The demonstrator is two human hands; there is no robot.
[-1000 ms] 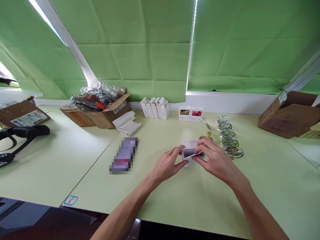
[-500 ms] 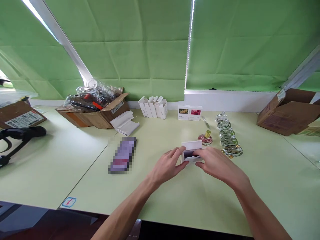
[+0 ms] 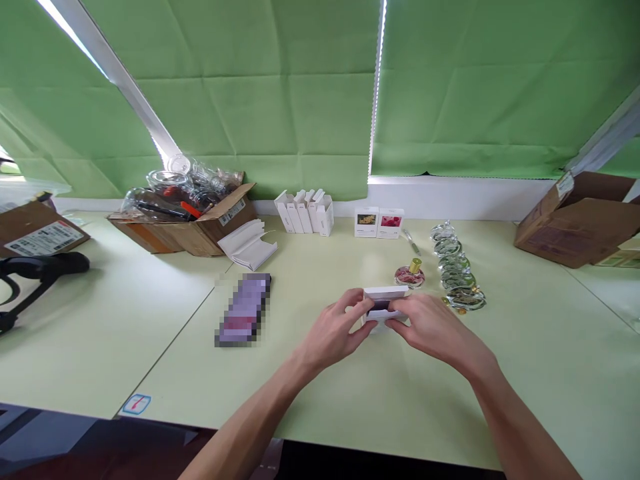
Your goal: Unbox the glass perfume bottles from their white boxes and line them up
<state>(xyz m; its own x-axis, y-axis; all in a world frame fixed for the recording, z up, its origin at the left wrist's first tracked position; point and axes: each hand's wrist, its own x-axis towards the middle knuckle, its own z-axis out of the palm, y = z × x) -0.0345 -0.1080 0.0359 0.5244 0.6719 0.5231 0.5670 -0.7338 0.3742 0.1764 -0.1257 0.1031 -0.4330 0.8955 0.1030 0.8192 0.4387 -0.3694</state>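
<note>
A small white carton [image 3: 385, 292] with its top flap raised is between my hands, its dark inside facing up. My left hand [image 3: 336, 328] grips its left side, with fingers at the top edge and the thumb at the front. At the right side, my right hand [image 3: 434, 328] holds the carton too, some fingertips reaching into the opening. Just behind it lies a round glass perfume bottle [image 3: 409, 276] with reddish contents and a gold cap. Right of that, several round glass bottles in clear wrap [image 3: 456, 271] form a row.
Several white folded cartons [image 3: 306, 215] and two printed boxes [image 3: 379, 223] stand at the back. A pen [image 3: 412, 242] lies near them. On the left are a blurred phone [image 3: 244, 310], flattened white cartons [image 3: 247, 245] and a cardboard box [image 3: 186, 233]. Another cardboard box [image 3: 575, 220] sits at right.
The raised flap of the carton has tipped down toward the opening. My left index finger has shifted to the box's inner edge. The view has moved slightly.
</note>
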